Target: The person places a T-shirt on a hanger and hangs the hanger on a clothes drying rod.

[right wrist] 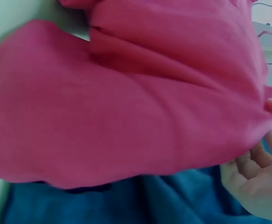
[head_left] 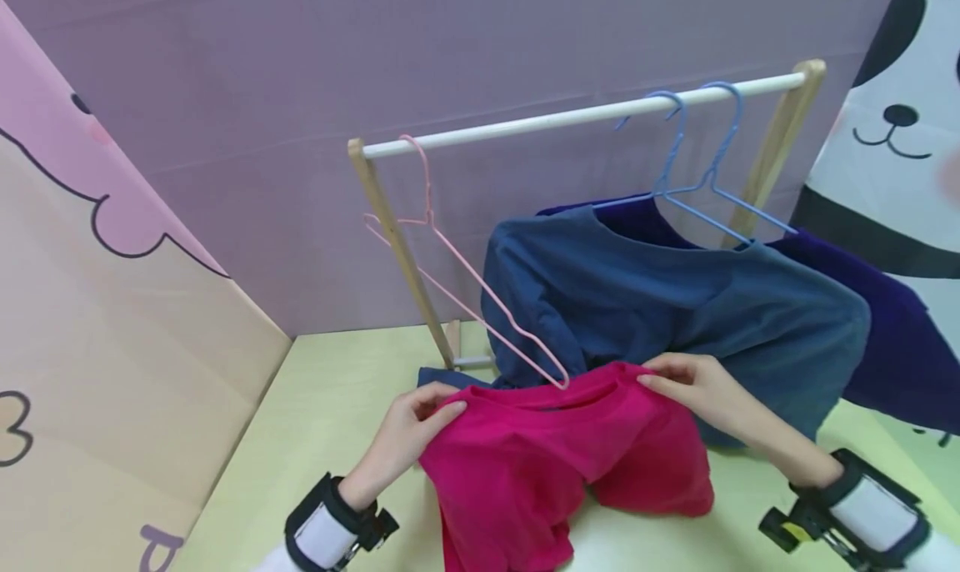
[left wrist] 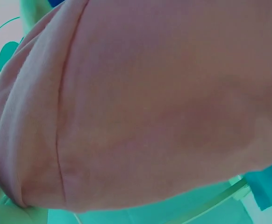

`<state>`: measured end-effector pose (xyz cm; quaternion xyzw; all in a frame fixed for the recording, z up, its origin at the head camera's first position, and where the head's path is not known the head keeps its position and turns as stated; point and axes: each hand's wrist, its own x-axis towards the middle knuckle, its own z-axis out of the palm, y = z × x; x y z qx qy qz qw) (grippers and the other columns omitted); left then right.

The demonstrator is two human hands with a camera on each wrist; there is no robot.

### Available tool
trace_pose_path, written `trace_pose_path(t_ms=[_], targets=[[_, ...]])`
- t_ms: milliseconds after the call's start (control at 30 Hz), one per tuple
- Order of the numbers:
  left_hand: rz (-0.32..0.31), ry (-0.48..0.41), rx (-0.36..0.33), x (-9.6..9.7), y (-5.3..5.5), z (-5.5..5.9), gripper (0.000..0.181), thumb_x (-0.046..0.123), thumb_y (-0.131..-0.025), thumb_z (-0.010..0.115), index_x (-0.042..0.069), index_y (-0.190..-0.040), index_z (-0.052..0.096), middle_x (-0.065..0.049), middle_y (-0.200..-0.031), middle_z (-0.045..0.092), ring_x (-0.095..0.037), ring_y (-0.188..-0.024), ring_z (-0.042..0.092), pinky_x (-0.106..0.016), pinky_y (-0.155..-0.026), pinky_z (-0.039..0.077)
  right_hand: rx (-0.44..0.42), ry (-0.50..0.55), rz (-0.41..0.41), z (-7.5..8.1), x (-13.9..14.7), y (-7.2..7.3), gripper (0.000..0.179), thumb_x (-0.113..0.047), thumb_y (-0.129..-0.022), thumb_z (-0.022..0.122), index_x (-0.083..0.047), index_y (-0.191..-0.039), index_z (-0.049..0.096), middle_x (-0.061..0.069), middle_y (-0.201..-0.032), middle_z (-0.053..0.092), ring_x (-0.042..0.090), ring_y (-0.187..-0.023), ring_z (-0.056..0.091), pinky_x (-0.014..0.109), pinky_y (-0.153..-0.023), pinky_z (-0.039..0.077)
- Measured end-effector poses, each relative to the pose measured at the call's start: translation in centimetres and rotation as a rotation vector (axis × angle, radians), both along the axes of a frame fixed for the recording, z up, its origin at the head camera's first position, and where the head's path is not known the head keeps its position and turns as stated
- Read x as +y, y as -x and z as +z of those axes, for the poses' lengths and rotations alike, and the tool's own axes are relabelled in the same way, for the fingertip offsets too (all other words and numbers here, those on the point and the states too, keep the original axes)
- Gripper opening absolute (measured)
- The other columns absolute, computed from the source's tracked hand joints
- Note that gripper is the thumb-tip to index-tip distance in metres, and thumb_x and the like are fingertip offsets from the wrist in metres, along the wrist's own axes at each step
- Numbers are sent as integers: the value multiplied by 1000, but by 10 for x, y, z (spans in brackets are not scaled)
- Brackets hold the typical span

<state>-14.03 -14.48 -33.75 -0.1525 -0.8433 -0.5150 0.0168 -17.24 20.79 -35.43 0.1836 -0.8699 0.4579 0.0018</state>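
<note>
A bright pink shirt (head_left: pixel 525 455) is held up by its neckline between both hands. My left hand (head_left: pixel 408 430) pinches the left shoulder by the collar, while my right hand (head_left: pixel 697 384) grips the right side of the collar; in the right wrist view the right fingers (right wrist: pixel 262 163) show at the cloth's edge. A pink hanger (head_left: pixel 487 293) hooks over the rack's bar near its left end. Its lower right tip is at the shirt's neck opening; whether it is inside, I cannot tell. Pink cloth (left wrist: pixel 164 102) fills most of the left wrist view.
The rack has a white bar (head_left: pixel 555 122) and wooden posts (head_left: pixel 408 263). Toward its right, a grey-blue shirt (head_left: pixel 690 297) and a dark purple shirt (head_left: pixel 892 330) hang on blue hangers (head_left: pixel 675 155). Below lies a pale yellow-green tabletop (head_left: pixel 330 422); a purple-grey backdrop (head_left: pixel 247 122) stands behind.
</note>
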Motion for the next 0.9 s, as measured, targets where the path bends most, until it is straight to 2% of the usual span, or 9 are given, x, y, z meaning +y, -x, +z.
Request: trace_pose_path(t_ms=[33, 133, 167, 300, 433, 567, 700, 900], targets=[[-4, 7, 16, 1, 0, 0, 15, 15, -82, 61, 11, -97, 63, -7, -83, 63, -15, -66, 54, -29, -59, 47, 5, -3, 17, 3, -2, 2, 22, -24, -85, 57, -8, -101, 61, 8, -90, 63, 14, -73, 57, 26, -64, 51], [-24, 25, 79, -2, 5, -12, 15, 22, -82, 61, 17, -96, 62, -2, -83, 63, -14, -66, 54, -30, -58, 47, 35, -6, 64, 16, -13, 8, 23, -24, -87, 54, -9, -104, 59, 9, -96, 62, 13, -79, 58, 27, -68, 51], [-30, 35, 103, -2, 5, -13, 15, 23, -82, 61, 18, -96, 62, -1, -83, 63, -14, -67, 54, -30, -58, 47, 43, -4, 84, 21, -18, 10, 23, -23, -88, 53, -9, -105, 58, 10, -99, 62, 14, -82, 58, 29, -70, 52], [-47, 44, 153, 0, 5, -15, 14, 24, -82, 61, 20, -95, 62, 1, -83, 63, -13, -67, 53, -30, -57, 46, 53, 0, 148, 43, -46, 18, 27, -25, -89, 50, -8, -110, 54, 13, -103, 60, 19, -88, 58, 42, -77, 51], [-71, 44, 160, 2, 3, -16, 14, 23, -82, 61, 19, -95, 62, 0, -84, 63, -13, -67, 53, -30, -57, 47, 50, -44, 176, 64, -79, 26, 35, -31, -89, 50, -10, -117, 49, 14, -104, 58, 24, -90, 56, 49, -78, 49], [-81, 52, 151, 3, 2, -18, 14, 23, -81, 62, 18, -95, 62, 0, -85, 64, -13, -69, 54, -31, -59, 48, 50, -83, 191, 81, -108, 32, 44, -34, -88, 51, -9, -122, 43, 17, -106, 57, 24, -88, 56, 47, -77, 49], [-73, 58, 141, 3, 1, -20, 13, 21, -81, 62, 19, -94, 62, 1, -84, 63, -12, -68, 54, -31, -59, 49, 26, -83, 222, 90, -130, 34, 47, -32, -87, 53, -5, -124, 40, 19, -103, 58, 23, -86, 57, 45, -76, 49], [-78, 61, 155, 2, 3, -24, 11, 22, -82, 62, 19, -92, 62, 1, -82, 63, -11, -66, 53, -30, -58, 48, 51, -96, 203, 88, -148, 36, 47, -23, -85, 57, -2, -123, 39, 14, -93, 60, 22, -78, 58, 38, -65, 51]])
